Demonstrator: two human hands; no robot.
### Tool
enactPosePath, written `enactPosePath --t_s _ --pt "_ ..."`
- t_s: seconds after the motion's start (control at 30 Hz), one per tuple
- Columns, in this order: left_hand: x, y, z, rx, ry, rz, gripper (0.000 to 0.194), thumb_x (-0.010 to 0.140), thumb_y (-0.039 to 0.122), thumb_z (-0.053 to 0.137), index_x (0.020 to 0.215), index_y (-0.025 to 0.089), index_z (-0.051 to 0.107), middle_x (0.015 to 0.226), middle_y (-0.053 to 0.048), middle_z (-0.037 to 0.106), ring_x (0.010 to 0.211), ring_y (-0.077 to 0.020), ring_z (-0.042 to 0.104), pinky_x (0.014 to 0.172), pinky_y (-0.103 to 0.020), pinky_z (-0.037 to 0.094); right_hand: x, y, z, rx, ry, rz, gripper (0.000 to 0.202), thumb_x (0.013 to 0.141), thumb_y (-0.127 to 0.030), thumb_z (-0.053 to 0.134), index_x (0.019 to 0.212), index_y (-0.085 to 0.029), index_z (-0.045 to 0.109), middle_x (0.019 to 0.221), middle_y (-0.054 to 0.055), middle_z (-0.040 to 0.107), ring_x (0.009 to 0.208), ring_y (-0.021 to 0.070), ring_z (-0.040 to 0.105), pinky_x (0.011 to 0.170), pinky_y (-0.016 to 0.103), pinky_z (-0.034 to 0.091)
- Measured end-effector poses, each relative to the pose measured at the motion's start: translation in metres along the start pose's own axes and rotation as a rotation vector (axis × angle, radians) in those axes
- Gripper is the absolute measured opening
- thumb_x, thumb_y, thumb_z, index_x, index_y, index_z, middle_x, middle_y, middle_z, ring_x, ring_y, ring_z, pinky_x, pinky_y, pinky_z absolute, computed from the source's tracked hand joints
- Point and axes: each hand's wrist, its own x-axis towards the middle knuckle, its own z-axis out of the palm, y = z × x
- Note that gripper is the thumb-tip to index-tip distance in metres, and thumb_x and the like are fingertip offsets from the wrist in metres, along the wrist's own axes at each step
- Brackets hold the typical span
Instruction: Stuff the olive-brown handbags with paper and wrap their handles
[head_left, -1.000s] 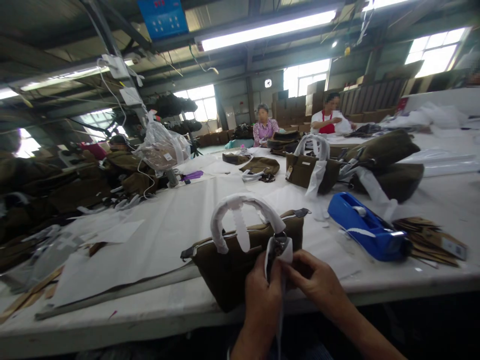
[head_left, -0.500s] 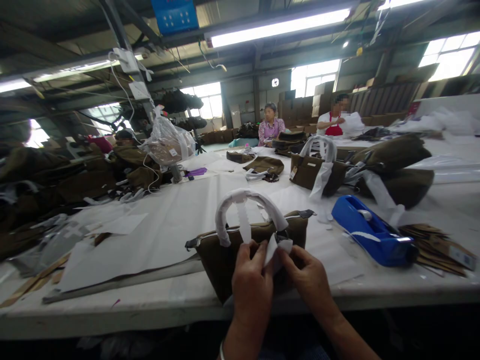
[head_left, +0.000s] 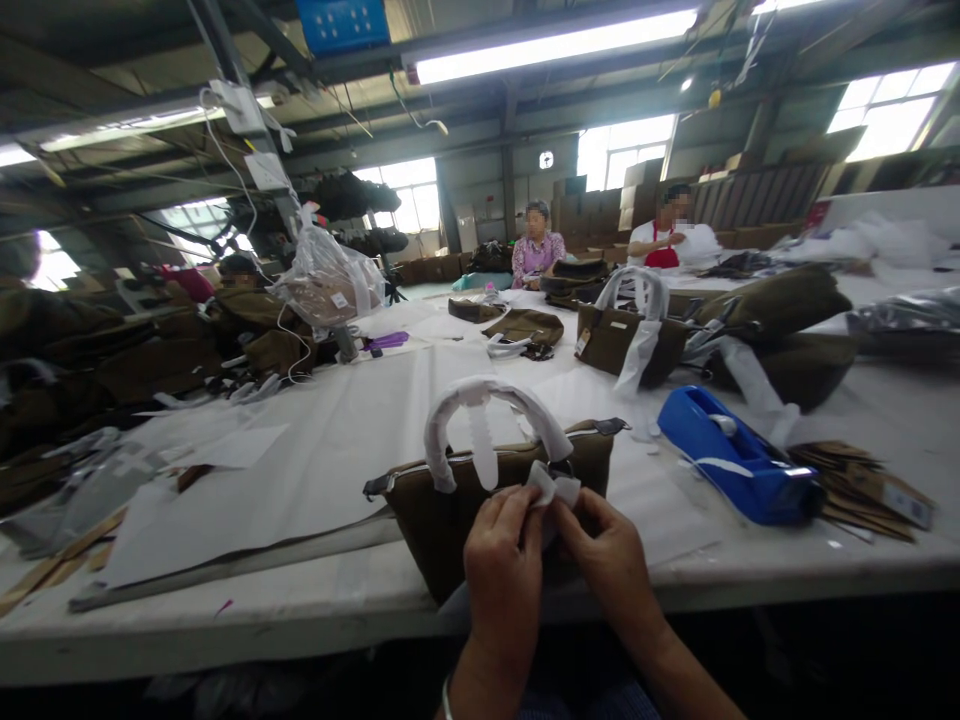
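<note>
An olive-brown handbag [head_left: 427,520] stands upright at the table's near edge, its top zip running across. White paper wraps its arched handle [head_left: 499,388], and a pale strip hangs from the top of the arch. By the right foot of the handle, my left hand [head_left: 506,555] and my right hand [head_left: 604,550] both pinch a piece of white tissue paper [head_left: 551,488]. The fingers of both hands are closed, with the paper bunched between them. My hands hide the lower front of the bag.
Right of the bag lie a blue tape dispenser [head_left: 731,455] and a stack of brown tags [head_left: 862,490]. Beyond stand another wrapped handbag [head_left: 630,340] and more bags. White sheets [head_left: 247,510] cover the table's left. Two people work across the table.
My left hand's fingers have shifted up and closer to the right hand at the tissue paper, which is now more bunched. The camera view has shifted slightly.
</note>
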Motion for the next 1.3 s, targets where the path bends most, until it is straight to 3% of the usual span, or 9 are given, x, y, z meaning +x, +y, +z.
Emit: enactPosePath --t_s 0.13,0.33,0.63,0.8,0.93,1.0,1.17,1.3 --pt "-0.001 -0.002 0.000 -0.001 0.000 0.010 0.026 0.087 0.006 0.067 0.106 0.023 0.076 0.104 -0.006 0.078 0.097 -0.0239 0.074 0.090 -0.037 0.061 -0.001 0.001 -0.002 0.075 -0.059 0.000 0.050 0.087 -0.069 0.061 0.075 -0.020 0.060 0.059 0.001 0.058 0.054 0.0172 0.057 0.056 0.027 0.047" --pt "0.003 0.004 0.001 0.043 0.009 0.031 0.017 0.090 0.013 0.066 0.102 0.020 0.077 0.100 -0.008 0.078 0.093 -0.0237 0.074 0.089 -0.037 0.061 -0.001 -0.004 0.000 -0.102 0.004 -0.058 0.050 0.088 -0.068 0.060 0.074 -0.020 0.061 0.060 0.001 0.058 0.054 0.0165 0.058 0.053 0.025 0.046" --pt "-0.004 0.005 0.006 0.232 0.081 0.230 0.026 0.096 0.011 0.056 0.114 0.015 0.074 0.105 -0.011 0.077 0.094 -0.0243 0.073 0.085 -0.038 0.065 -0.001 -0.003 0.002 -0.221 0.086 -0.314 0.048 0.094 -0.057 0.056 0.066 -0.019 0.061 0.057 0.000 0.056 0.053 0.0135 0.051 0.050 0.023 0.041" --pt "-0.015 0.013 0.005 0.218 0.067 0.243 0.031 0.096 0.008 0.050 0.114 0.011 0.074 0.109 -0.015 0.076 0.098 -0.0266 0.073 0.089 -0.039 0.064 0.000 -0.004 0.004 -0.198 0.077 -0.259 0.043 0.093 -0.057 0.059 0.076 -0.018 0.066 0.069 0.002 0.067 0.064 0.0163 0.060 0.059 0.023 0.046" --pt "-0.016 0.014 -0.007 -0.007 -0.082 0.155 0.039 0.094 0.004 0.047 0.122 0.014 0.072 0.119 -0.011 0.076 0.109 -0.0233 0.072 0.099 -0.035 0.060 0.002 -0.005 0.002 -0.173 0.118 -0.216 0.045 0.091 -0.058 0.060 0.068 -0.019 0.058 0.061 -0.001 0.057 0.058 0.0143 0.054 0.054 0.023 0.044" --pt "-0.011 0.009 -0.018 -0.158 -0.161 0.029 0.033 0.096 0.010 0.050 0.117 0.019 0.074 0.117 -0.008 0.077 0.108 -0.0202 0.073 0.099 -0.030 0.058 0.004 -0.005 0.000 -0.155 0.092 -0.156 0.047 0.089 -0.061 0.061 0.068 -0.019 0.059 0.055 -0.002 0.052 0.052 0.0130 0.049 0.049 0.023 0.041" --pt "0.007 -0.012 -0.041 -0.288 -0.131 -0.333 0.026 0.095 0.036 0.063 0.111 0.022 0.076 0.122 -0.007 0.075 0.116 -0.0233 0.069 0.102 -0.031 0.054 0.006 -0.004 -0.004 0.012 -0.034 -0.001 0.053 0.086 -0.068 0.062 0.081 -0.016 0.067 0.048 -0.004 0.047 0.044 0.0117 0.046 0.044 0.022 0.037" --pt "0.012 -0.012 -0.040 -0.505 -0.325 -0.505 0.037 0.091 0.044 0.068 0.115 0.016 0.073 0.114 -0.011 0.077 0.107 -0.0264 0.072 0.093 -0.031 0.056 0.006 -0.004 -0.003 0.059 -0.055 0.001 0.052 0.086 -0.068 0.063 0.078 -0.016 0.066 0.049 -0.003 0.049 0.047 0.0112 0.047 0.047 0.021 0.038"
